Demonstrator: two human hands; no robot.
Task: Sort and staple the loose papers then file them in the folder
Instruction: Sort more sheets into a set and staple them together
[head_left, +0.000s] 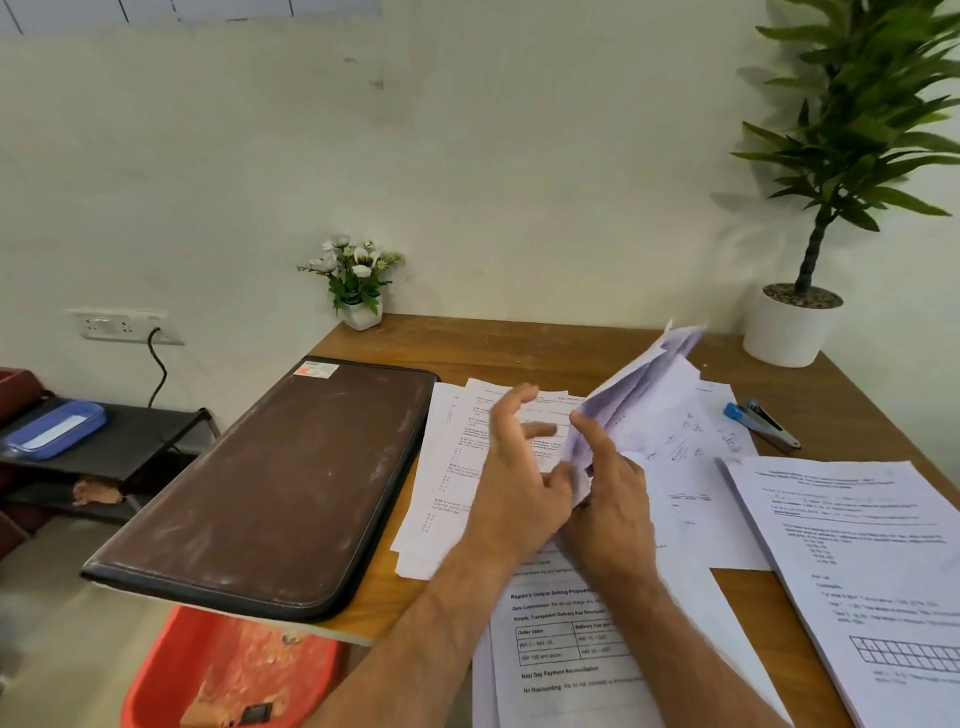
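A bundle of loose papers (641, 387) is lifted off the wooden desk (519, 345), tilted up toward the back right. My right hand (610, 499) grips its lower corner. My left hand (511, 467) hovers just beside it with fingers spread and relaxed, its thumb near the bundle's bottom edge. Several printed sheets (452, 467) lie spread under both hands, and a thicker stack (857, 561) lies at the right. A closed brown folder (291, 483) lies on the desk's left side, overhanging the edge. A blue stapler (761, 422) rests at the back right.
A small white pot of flowers (358, 283) stands at the desk's back left corner and a tall potted plant (795, 322) at the back right. A red stool (223, 675) sits below the desk's left edge. A black rack with a blue tray (54, 428) stands at far left.
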